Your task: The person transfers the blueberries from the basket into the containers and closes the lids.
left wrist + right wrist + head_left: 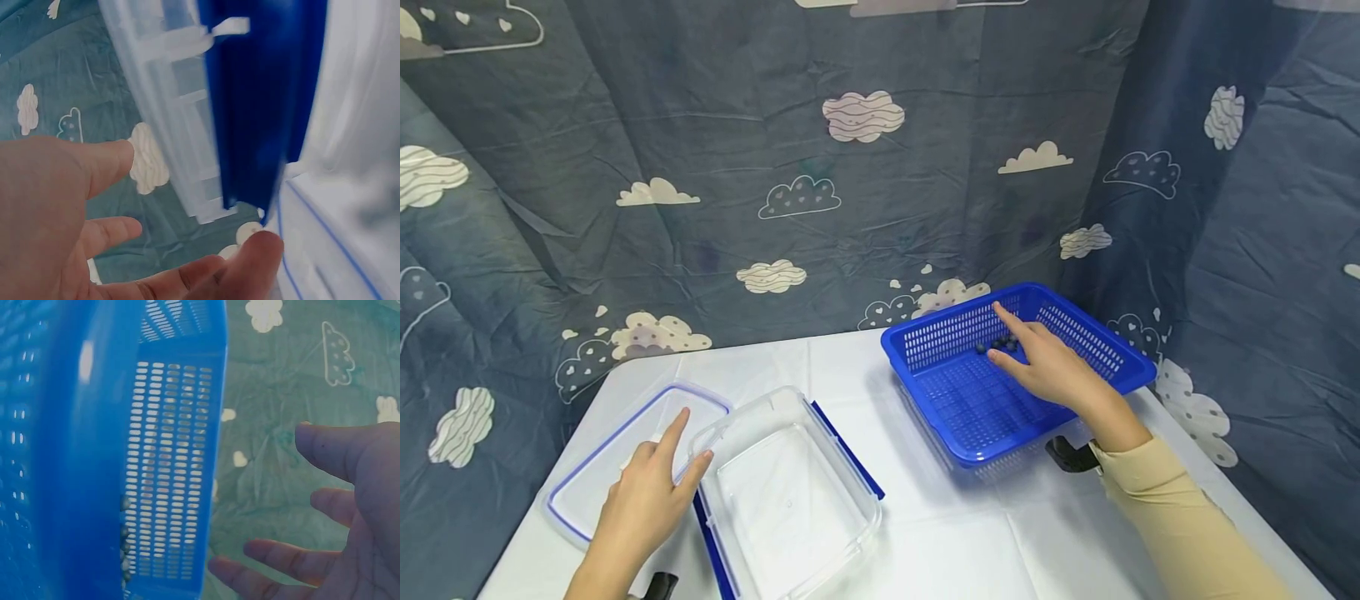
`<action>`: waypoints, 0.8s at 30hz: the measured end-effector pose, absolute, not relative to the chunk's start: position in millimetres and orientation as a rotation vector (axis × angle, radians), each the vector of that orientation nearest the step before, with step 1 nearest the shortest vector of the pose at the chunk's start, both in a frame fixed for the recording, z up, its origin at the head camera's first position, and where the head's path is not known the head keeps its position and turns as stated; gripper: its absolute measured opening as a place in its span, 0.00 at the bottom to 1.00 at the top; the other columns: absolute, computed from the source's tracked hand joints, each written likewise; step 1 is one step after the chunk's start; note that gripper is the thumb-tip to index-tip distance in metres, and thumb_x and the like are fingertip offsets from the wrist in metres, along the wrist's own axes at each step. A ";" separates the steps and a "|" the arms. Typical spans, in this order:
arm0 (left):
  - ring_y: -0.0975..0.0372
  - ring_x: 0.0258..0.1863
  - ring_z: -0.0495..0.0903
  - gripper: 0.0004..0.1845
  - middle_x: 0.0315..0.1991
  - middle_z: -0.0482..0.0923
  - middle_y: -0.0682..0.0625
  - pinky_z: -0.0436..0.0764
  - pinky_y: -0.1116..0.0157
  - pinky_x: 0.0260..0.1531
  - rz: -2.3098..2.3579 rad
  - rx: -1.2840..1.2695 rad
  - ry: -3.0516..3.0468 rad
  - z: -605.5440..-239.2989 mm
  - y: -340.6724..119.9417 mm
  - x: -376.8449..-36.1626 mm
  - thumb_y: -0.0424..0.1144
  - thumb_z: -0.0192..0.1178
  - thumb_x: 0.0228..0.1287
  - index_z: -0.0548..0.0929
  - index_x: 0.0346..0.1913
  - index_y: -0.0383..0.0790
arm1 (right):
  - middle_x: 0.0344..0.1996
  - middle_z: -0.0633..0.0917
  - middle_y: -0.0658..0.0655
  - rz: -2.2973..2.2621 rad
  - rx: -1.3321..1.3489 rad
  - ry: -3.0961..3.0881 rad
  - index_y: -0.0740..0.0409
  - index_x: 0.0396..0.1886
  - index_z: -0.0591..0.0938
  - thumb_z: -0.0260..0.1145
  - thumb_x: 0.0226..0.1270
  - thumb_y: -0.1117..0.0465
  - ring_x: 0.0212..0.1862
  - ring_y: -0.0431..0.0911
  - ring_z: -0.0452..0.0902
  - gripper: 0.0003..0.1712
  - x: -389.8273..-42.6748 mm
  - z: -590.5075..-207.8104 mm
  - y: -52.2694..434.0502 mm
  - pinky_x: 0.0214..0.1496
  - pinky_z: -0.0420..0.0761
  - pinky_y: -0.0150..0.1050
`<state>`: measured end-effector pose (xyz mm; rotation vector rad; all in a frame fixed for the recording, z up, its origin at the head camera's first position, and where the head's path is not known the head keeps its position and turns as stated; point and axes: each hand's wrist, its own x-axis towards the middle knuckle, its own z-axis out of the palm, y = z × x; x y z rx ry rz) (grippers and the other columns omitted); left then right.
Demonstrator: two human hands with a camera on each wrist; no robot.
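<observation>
From the head camera, the right hand (1051,367) reaches into the blue basket (1120,346), fingers spread and loose over a small cluster of dark berries (997,343) lying against the far wall; it grips nothing yet. The berries are small and round, so a careless pinch could likely send them rolling across the slotted floor or squash one. The left hand (643,500) rests flat, fingers straight, on the lid (597,467) beside the clear container (790,492), thumb near the container's rim; a push there might slide the lid off the white table (947,533). A cloud-printed curtain (775,167) hangs behind. The left wrist view shows open fingers (106,162) near the container wall and a blue clasp (262,94), blurred. The right wrist view shows relaxed fingers (331,450) apart from the basket wall, the berries at its foot, and nothing between hand and berries.
</observation>
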<state>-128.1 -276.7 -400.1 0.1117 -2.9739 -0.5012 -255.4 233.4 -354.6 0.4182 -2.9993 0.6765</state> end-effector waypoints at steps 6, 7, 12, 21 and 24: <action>0.24 0.59 0.78 0.42 0.62 0.74 0.19 0.80 0.26 0.48 -0.567 0.146 -2.982 -413.8 -279.2 -123.9 0.58 0.57 0.81 0.59 0.84 0.37 | 0.73 0.72 0.81 0.713 0.509 -3.016 0.61 0.88 0.54 0.61 0.84 0.49 0.72 0.76 0.71 0.45 -280.3 -356.9 236.9 0.72 0.71 0.76; 0.23 0.59 0.78 0.42 0.63 0.73 0.18 0.80 0.26 0.49 -0.580 0.150 -2.983 -415.7 -279.4 -123.4 0.58 0.57 0.81 0.59 0.84 0.37 | 0.71 0.73 0.81 0.721 0.514 -3.023 0.62 0.87 0.54 0.61 0.84 0.50 0.71 0.76 0.72 0.44 -284.9 -357.8 237.8 0.71 0.72 0.75; 0.28 0.54 0.81 0.41 0.61 0.76 0.23 0.80 0.29 0.52 -0.674 0.164 -2.983 -421.3 -280.1 -120.4 0.59 0.57 0.81 0.62 0.83 0.37 | 0.69 0.76 0.80 0.772 0.488 -3.085 0.63 0.87 0.55 0.59 0.86 0.50 0.70 0.75 0.74 0.42 -308.5 -363.3 242.0 0.71 0.74 0.74; 0.64 0.27 0.88 0.40 0.64 0.78 0.26 0.85 0.44 0.49 -0.944 0.296 -2.964 -424.8 -279.2 -116.5 0.60 0.60 0.79 0.64 0.80 0.38 | 0.73 0.72 0.80 1.041 0.346 -3.217 0.65 0.85 0.60 0.53 0.88 0.55 0.61 0.68 0.85 0.35 -347.1 -376.4 246.7 0.60 0.86 0.58; 0.63 0.27 0.89 0.41 0.67 0.76 0.24 0.89 0.53 0.43 -1.067 0.357 -2.951 -425.7 -277.4 -114.0 0.61 0.61 0.78 0.61 0.80 0.39 | 0.74 0.71 0.80 1.187 0.241 -3.244 0.66 0.84 0.60 0.51 0.89 0.56 0.58 0.63 0.86 0.34 -355.3 -380.9 248.8 0.56 0.87 0.51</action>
